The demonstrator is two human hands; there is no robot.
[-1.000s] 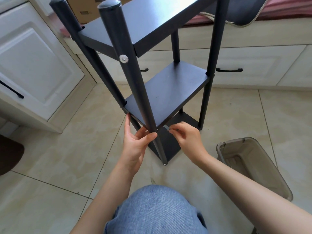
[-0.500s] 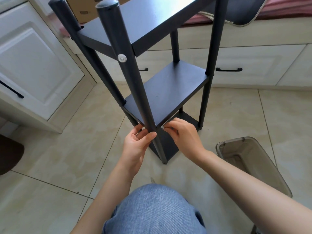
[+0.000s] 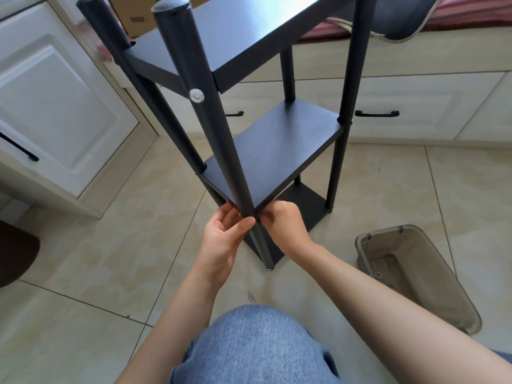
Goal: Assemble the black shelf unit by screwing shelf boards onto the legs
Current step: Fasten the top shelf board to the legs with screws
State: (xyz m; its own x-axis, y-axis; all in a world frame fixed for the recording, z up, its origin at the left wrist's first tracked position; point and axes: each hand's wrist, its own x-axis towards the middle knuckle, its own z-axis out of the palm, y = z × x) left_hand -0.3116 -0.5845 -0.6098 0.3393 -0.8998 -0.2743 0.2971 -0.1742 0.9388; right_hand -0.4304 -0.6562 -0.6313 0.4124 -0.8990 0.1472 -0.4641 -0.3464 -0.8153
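Beige tiled floor (image 3: 83,245) at lower frame, left hand (image 3: 221,239) and right hand (image 3: 285,225) both gripping near round black leg (image 3: 221,151) beside middle black shelf board (image 3: 277,151).

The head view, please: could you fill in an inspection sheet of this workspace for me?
Surface: beige tiled floor.
Job's things: black shelf unit standing, three boards on four legs; silver screw in the near leg.
Clutter: empty grey bin on the floor at right.
Hands: left hand grips the near leg at the middle board's corner; right hand pinches there too.
Cables: nothing seen.
Surroundings: white cabinets, cardboard box.
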